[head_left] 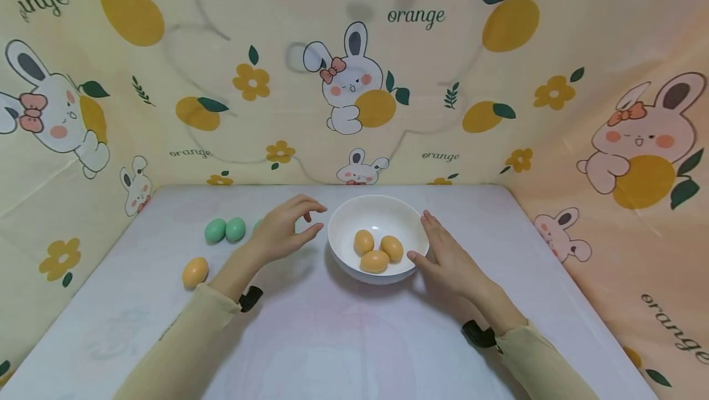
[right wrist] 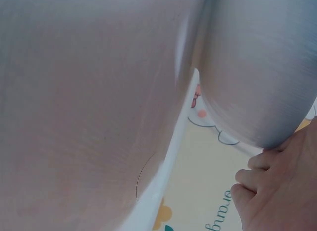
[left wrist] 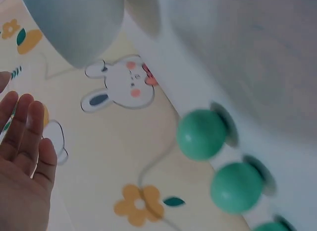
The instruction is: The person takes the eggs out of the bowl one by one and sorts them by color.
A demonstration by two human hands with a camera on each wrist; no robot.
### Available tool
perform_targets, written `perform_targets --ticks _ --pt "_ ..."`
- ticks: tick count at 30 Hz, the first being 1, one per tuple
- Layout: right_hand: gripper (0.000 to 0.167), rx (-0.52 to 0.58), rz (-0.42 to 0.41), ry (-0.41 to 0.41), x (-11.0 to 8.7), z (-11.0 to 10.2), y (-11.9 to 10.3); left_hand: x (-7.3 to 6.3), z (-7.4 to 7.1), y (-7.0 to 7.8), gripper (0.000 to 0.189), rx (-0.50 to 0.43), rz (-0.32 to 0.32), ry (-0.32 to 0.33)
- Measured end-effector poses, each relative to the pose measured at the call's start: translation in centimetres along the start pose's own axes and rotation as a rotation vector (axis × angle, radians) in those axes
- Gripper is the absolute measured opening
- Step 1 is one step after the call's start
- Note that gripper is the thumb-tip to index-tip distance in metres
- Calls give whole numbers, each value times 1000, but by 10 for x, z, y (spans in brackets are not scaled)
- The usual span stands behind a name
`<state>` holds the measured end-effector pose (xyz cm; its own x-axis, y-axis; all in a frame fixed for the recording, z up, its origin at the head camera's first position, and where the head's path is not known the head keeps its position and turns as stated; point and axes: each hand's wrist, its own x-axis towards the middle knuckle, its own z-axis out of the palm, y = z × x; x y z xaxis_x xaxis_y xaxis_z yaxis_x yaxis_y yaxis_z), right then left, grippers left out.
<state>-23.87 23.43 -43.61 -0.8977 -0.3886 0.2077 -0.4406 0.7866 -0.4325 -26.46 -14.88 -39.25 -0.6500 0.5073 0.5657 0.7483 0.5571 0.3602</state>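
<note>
Head view, and there we have it, the white bowl point(head_left: 382, 212) with three orange eggs point(head_left: 374, 261), just right of the left hand point(head_left: 281, 232), relaxed and empty, and against the nearer right hand point(head_left: 451, 264), its extended fingers touching the side

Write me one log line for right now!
left hand: holding nothing, near white bowl | right hand: touching white bowl | inside: three orange eggs | table: green eggs, lone orange egg
</note>
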Motion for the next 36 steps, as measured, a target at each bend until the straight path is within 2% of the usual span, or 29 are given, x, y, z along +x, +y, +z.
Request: perform_targets --ticks 10,18,23,30,36 --pt "93 -8 15 -22 0 0 -1 33 24 16 31 27 8 -172" --pt "94 -6 19 -28 -1 0 -1 55 43 25 36 55 -63 -397" --pt "94 -5 21 -27 0 -1 -2 66 53 26 37 84 -113 -500" --pt "94 -2 18 -25 0 -1 -1 76 66 22 35 146 -99 -588" --pt "94 -9 11 -21 1 -1 0 80 78 19 36 174 -93 -626"
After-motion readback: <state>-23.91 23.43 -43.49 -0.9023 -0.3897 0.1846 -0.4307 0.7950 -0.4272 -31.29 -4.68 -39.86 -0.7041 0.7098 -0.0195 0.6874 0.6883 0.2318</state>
